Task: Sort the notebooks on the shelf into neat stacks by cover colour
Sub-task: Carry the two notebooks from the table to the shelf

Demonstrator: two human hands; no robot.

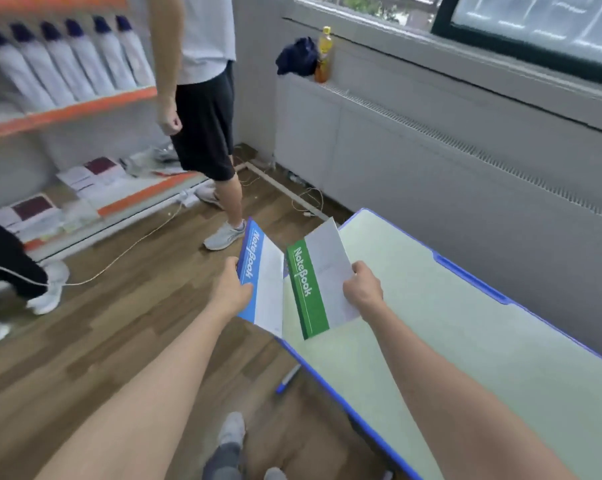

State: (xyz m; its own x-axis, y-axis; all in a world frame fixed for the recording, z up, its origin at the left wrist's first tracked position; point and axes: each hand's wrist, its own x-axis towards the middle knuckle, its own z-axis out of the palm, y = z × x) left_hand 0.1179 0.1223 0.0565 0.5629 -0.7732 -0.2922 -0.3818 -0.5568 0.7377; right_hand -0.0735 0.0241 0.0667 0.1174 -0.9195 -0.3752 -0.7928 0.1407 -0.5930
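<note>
**A:** Why a notebook in each hand?

**B:** To keep the colours apart, I'd guess. The left hand (231,289) grips the blue notebook (258,271) by its left edge, with the fingers curled round the spine. The right hand (362,289) pinches the green notebook (313,282) on the white right part of its cover. They are held up just beside each other, covers towards the camera (handy for comparing the coloured bands). I can't tell whether their edges touch.

**A:** And where are they, exactly?

**B:** Both are in the air, tilted, well away from the shelf (67,114) at the far left. The green one hangs over the near-left part of the tabletop (465,323). The blue one sits at the tabletop's left edge, mostly above the floor (119,323). That position suggests each is about to be laid down as the start of its own pile, blue left and green right.

**A:** Is anything holding things, like a box or a tray?

**B:** Neither shows, so the shelf is the only holder. Its upper tier carries a leaning row of white bottles (67,64) with dark caps. The lower tier has flat paper items (95,171), some with dark red covers. They are too blurred to say whether they are notebooks. Another person (202,98) stands at the shelf's right end, so reaching back there may take some care.
</note>
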